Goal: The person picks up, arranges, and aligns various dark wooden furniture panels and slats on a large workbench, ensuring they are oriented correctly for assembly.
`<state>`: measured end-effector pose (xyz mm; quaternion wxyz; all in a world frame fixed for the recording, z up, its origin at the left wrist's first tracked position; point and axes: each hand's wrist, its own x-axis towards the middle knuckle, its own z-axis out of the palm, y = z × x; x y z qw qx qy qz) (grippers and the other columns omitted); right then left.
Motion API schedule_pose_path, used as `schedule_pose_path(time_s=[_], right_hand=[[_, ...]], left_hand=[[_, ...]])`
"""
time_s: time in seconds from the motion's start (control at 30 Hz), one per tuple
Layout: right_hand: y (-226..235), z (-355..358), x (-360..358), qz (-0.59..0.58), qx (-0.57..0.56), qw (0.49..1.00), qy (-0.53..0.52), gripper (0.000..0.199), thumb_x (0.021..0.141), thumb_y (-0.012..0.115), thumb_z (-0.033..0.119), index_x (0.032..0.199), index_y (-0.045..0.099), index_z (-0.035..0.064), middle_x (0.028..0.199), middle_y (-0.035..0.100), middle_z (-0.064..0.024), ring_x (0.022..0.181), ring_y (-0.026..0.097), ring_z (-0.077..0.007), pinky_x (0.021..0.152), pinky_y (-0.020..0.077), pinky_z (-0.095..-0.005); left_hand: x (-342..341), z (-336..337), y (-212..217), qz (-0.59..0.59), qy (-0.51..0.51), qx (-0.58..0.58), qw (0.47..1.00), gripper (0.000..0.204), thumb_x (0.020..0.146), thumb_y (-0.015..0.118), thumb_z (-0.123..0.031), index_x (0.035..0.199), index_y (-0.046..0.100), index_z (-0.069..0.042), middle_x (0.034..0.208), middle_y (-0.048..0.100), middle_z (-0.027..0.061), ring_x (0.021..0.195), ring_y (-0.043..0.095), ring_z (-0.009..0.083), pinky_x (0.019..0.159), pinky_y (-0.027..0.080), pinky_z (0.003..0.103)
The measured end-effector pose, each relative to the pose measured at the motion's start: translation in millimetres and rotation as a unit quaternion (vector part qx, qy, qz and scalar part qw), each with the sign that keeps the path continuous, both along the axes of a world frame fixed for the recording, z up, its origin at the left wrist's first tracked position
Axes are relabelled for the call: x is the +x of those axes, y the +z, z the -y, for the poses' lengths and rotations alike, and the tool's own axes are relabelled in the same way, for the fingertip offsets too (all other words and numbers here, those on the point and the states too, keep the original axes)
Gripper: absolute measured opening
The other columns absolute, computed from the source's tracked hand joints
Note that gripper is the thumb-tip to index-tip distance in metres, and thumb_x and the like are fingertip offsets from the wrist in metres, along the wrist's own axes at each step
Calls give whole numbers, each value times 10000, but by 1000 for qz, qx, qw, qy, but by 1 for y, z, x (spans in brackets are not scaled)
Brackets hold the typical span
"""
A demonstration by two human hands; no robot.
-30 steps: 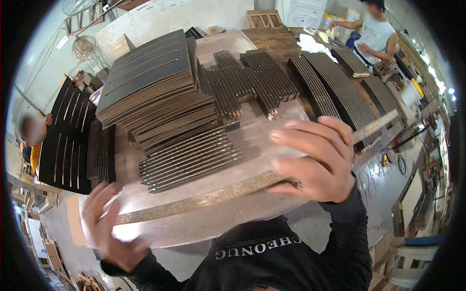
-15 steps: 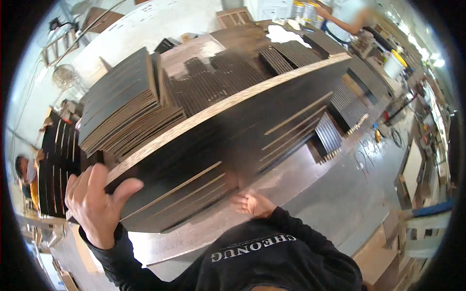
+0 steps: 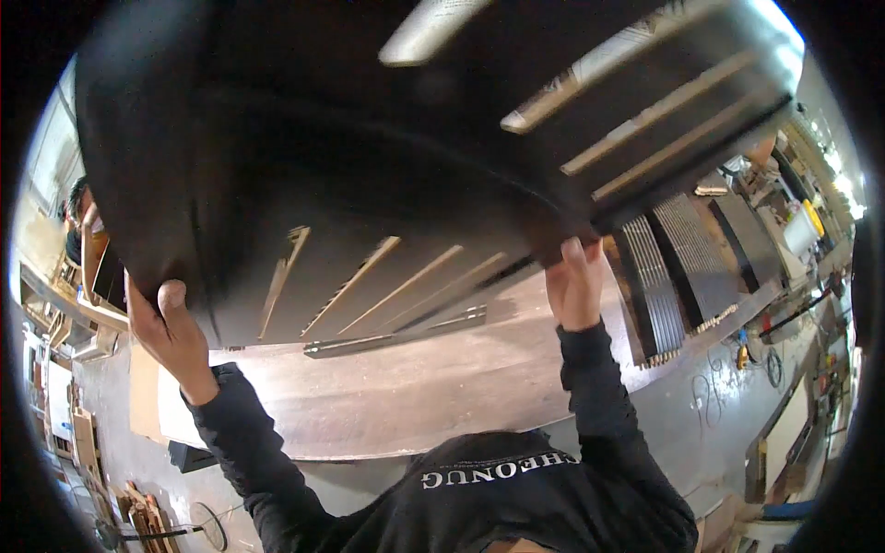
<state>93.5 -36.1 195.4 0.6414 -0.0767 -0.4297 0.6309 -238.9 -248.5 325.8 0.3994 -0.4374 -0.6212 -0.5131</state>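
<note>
A large dark board [image 3: 369, 157] with pale wooden slats on its underside fills the upper part of the head view, raised close to the camera. My left hand [image 3: 166, 327] grips its lower left edge, thumb up against the face. My right hand [image 3: 573, 281] holds the lower right edge, fingers curled around it. Both arms are in black sleeves and reach upward. The board hides most of the workbench behind it.
Below the board lies a brown worktable [image 3: 433, 396]. Stacks of dark slatted panels [image 3: 673, 267] sit on it at the right. A person [image 3: 78, 221] stands at the far left. Tools and cables lie on the floor at the right [image 3: 756, 359].
The board has been tipped up and lifted from the table toward the camera. My right hand moved from under it to its lower right edge; my left hand stays on the left edge.
</note>
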Motion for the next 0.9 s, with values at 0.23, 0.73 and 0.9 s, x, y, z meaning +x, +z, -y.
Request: schedule_pose_path(time_s=[0.23,0.73,0.9], right_hand=[[62,-8,-25,63,42,996,-56,507,747,722,87,1191,479,42,1133,569,-53,1015,550,-168,926,425,-290],[74,-24,-23,137,106,982,-75,577,714,781,90,1199,474,23,1138,587,-89,1035,565,-191,950,414,-283],[75,-23,-22,145,113,980,-80,599,706,794,108,1204,473,24,1136,586,-87,1034,565,-193,954,411,-285]], left_hand=[[-40,-10,-65,123,-10,75,990,504,892,529,-473,1022,597,9,706,528,-6,633,430,91,551,328,229],[-58,-31,-145,248,-106,126,955,409,908,547,-403,959,588,1,726,486,-43,653,391,57,582,315,216],[-55,-34,-152,254,-91,136,953,428,908,552,-402,995,589,16,754,518,-34,670,424,62,604,342,209]])
